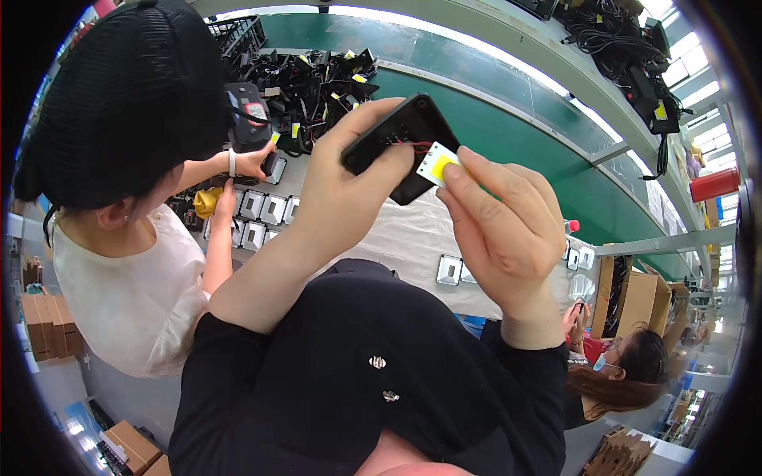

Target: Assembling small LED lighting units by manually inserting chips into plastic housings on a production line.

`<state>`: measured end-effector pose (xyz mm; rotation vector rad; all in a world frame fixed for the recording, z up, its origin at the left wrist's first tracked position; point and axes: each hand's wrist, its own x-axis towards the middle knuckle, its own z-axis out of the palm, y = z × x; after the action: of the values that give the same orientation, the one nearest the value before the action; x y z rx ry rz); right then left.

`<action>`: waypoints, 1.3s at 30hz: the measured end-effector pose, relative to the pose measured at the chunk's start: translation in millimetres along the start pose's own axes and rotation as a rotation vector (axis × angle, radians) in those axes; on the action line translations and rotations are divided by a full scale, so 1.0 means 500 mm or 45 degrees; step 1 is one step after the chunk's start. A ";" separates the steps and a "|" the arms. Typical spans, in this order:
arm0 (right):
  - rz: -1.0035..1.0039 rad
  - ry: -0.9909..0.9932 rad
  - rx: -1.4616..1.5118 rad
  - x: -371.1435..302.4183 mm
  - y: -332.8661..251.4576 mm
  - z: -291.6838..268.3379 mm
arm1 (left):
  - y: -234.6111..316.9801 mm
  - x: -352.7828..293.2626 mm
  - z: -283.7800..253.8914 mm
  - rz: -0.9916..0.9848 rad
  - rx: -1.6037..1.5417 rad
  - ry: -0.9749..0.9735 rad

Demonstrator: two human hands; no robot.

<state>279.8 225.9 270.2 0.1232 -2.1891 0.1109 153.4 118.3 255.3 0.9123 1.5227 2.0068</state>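
My left hand point(343, 181) is closed around a black lamp housing point(431, 127), held tilted above the table with its hollow inside showing. Thin red wires point(414, 146) run from the housing to an LED board point(427, 166), a small white plate with a yellow patch. Between thumb and fingers of my right hand point(508, 218), that board is pinched at its right end, just in front of the housing. My left thumb lies across the housing by the wires, close to the board's left edge.
A co-worker point(119, 270) at left handles parts beside rows of square lamps point(272, 209). Black lamp parts with cords point(321, 99) are heaped at the far left of the table. At right are another person point(627, 365), cardboard boxes point(641, 301) and an overhead shelf point(524, 36).
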 end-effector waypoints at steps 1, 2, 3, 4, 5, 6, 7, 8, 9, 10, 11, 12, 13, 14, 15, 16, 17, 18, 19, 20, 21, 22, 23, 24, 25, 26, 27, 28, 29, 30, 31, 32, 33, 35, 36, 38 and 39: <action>0.036 0.064 -0.006 -0.004 -0.003 0.001 | -0.001 -0.003 -0.004 -0.035 -0.119 -0.117; 0.074 0.130 -0.012 -0.007 -0.006 0.004 | -0.002 -0.005 -0.008 -0.071 -0.236 -0.236; 0.077 0.135 -0.010 -0.009 -0.007 0.007 | -0.002 -0.007 -0.009 -0.110 -0.352 -0.354; 0.074 0.164 0.000 -0.010 -0.008 0.010 | -0.001 -0.011 -0.007 -0.112 -0.347 -0.356; 0.072 0.191 0.010 -0.012 -0.007 0.013 | 0.000 -0.015 -0.003 -0.107 -0.352 -0.373; 0.076 0.194 0.012 -0.012 -0.005 0.015 | 0.000 -0.019 0.001 -0.103 -0.358 -0.390; 0.069 0.205 0.021 -0.011 -0.002 0.018 | 0.009 -0.022 0.005 -0.128 -0.357 -0.388; 0.061 0.216 0.033 -0.013 0.002 0.020 | 0.009 -0.023 0.008 -0.131 -0.354 -0.386; 0.063 0.215 0.037 -0.015 0.003 0.020 | 0.009 -0.023 0.010 -0.130 -0.339 -0.383; 0.072 0.200 0.043 -0.017 0.003 0.019 | 0.008 -0.024 0.011 -0.129 -0.325 -0.380; 0.084 0.185 0.044 -0.018 0.002 0.016 | 0.011 -0.025 0.015 -0.134 -0.323 -0.384; 0.090 0.186 0.042 -0.020 0.003 0.018 | 0.014 -0.025 0.018 -0.114 -0.335 -0.405; 0.113 0.217 0.094 -0.022 0.004 0.024 | 0.017 -0.026 0.021 -0.095 -0.347 -0.427; 0.134 0.249 0.148 -0.024 0.005 0.028 | 0.018 -0.029 0.022 -0.098 -0.345 -0.428; 0.137 0.250 0.149 -0.024 0.005 0.029 | 0.020 -0.033 0.023 -0.109 -0.340 -0.413; 0.153 0.249 0.156 -0.024 0.004 0.029 | 0.020 -0.035 0.024 -0.120 -0.335 -0.398; 0.167 0.248 0.165 -0.023 0.004 0.028 | 0.019 -0.036 0.025 -0.122 -0.334 -0.398; 0.168 0.248 0.167 -0.024 0.003 0.022 | 0.018 -0.036 0.027 -0.120 -0.326 -0.399; 0.202 0.168 0.157 -0.025 0.000 0.013 | 0.018 -0.037 0.028 -0.117 -0.318 -0.400; 0.237 0.089 0.146 -0.026 -0.002 0.008 | 0.018 -0.037 0.028 -0.120 -0.317 -0.402; 0.241 0.090 0.146 -0.025 -0.002 0.008 | 0.020 -0.038 0.029 -0.119 -0.304 -0.426; 0.237 0.115 0.170 -0.025 -0.002 0.008 | 0.022 -0.039 0.029 -0.118 -0.291 -0.449; 0.235 0.141 0.193 -0.025 -0.002 0.008 | 0.024 -0.039 0.032 -0.123 -0.290 -0.451; 0.241 0.141 0.193 -0.026 0.000 0.009 | 0.027 -0.040 0.035 -0.102 -0.287 -0.434; 0.235 0.154 0.218 -0.026 0.003 0.012 | 0.030 -0.041 0.038 -0.080 -0.285 -0.416; 0.232 0.167 0.240 -0.027 0.006 0.014 | 0.035 -0.042 0.035 -0.087 -0.284 -0.422; 0.240 0.168 0.237 -0.027 0.008 0.012 | 0.041 -0.043 0.028 -0.101 -0.178 -0.447; 0.250 0.122 0.254 -0.027 0.010 0.009 | 0.044 -0.043 0.025 -0.113 -0.072 -0.473; 0.254 0.075 0.278 -0.026 0.012 0.006 | 0.041 -0.043 0.024 -0.116 -0.069 -0.471; 0.255 0.075 0.281 -0.025 0.015 0.001 | 0.036 -0.040 0.025 -0.074 -0.065 -0.429; 0.180 0.033 0.154 -0.022 0.019 -0.008 | 0.030 -0.038 0.025 -0.032 -0.061 -0.387; 0.104 -0.009 0.026 -0.014 0.021 -0.015 | 0.024 -0.032 0.025 -0.031 -0.059 -0.385; 0.192 -0.096 -0.046 -0.009 0.008 -0.028 | 0.017 -0.026 0.025 -0.022 -0.035 -0.345; 0.219 -0.104 -0.036 -0.007 0.001 -0.028 | 0.004 -0.025 0.028 0.058 0.030 -0.246; 0.248 -0.114 -0.030 -0.007 -0.001 -0.029 | -0.004 -0.024 0.028 0.060 0.030 -0.253; 0.350 0.074 0.185 -0.034 0.015 -0.017 | -0.013 -0.018 0.026 0.147 0.105 -0.170; 0.435 0.257 0.412 -0.049 0.026 0.000 | -0.012 -0.018 0.032 0.212 0.129 -0.126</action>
<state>292.3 240.2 249.9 -0.0798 -1.9576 0.6428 171.2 124.0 250.2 1.1968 1.5502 1.9790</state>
